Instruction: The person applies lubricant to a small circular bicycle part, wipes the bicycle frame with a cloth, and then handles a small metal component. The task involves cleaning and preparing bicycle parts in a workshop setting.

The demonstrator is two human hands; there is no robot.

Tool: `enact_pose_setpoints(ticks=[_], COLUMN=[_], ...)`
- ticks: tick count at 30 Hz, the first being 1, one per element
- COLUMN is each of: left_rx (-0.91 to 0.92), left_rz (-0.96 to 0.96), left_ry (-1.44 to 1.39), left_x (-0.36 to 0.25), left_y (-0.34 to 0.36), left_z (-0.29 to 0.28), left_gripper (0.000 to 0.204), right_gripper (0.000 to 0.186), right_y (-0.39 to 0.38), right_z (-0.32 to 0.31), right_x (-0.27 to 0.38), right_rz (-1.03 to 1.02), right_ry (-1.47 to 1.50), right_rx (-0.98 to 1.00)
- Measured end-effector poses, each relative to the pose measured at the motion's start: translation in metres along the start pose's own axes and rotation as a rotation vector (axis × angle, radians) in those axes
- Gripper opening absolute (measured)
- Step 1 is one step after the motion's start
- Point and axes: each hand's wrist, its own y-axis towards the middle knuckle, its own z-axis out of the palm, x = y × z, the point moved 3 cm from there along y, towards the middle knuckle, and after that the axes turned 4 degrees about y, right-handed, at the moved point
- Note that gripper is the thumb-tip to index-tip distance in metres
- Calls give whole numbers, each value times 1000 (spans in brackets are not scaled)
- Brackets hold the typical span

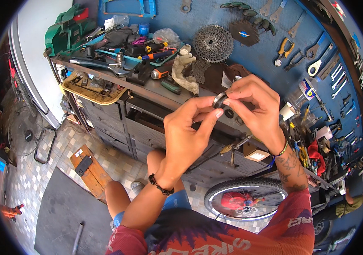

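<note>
Between both hands, over the workbench edge, is a small ring-shaped bearing (219, 100), silver around its rim and dark on its side. My left hand (185, 131) pinches its left side between thumb and fingers. My right hand (256, 106) pinches the opposite side, its fingertips close to those of the left. Just below the bearing, a small black ring (229, 114) lies on the workbench, partly framed by my right hand. A stained work glove (183, 72) rests on the bench beyond my left hand.
A bicycle cassette (213, 43) stands against the blue tool wall (181, 25). Tools crowd a blue tray (164, 59), near a green vise (69, 32). A yellow tray (92, 94) sits at the bench's left. Below my right arm is a bicycle wheel (215, 199); a wooden board (92, 172) lies left.
</note>
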Motion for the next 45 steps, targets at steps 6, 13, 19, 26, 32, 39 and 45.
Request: enact_pose_setpoints(ticks=[6, 13, 19, 26, 32, 39, 45], left_rx=[-91, -123, -3, 22, 35, 87, -84], left_rz=[58, 20, -253, -225, -299, -354, -296], left_ry=[141, 81, -219, -180, -170, -3, 138], left_x=[-4, 4, 0, 4, 14, 38, 42], left_y=[-4, -4, 8, 11, 12, 29, 31], left_z=[8, 6, -7, -16, -13, -11, -42], left_gripper=[22, 21, 21, 20, 19, 30, 40], right_gripper=[17, 16, 14, 16, 13, 15, 22], right_y=[-7, -11, 0, -4, -12, -4, 9], right_z=[6, 14, 21, 22, 26, 17, -27], right_x=[-8, -13, -20, -34, -42, -86, -201], right_rz=[-12, 5, 367, 373, 392, 424, 761], right_ry=[-44, 21, 343, 381, 335, 327, -29], right_rx=[-104, -125, -98, 41, 0, 59, 214])
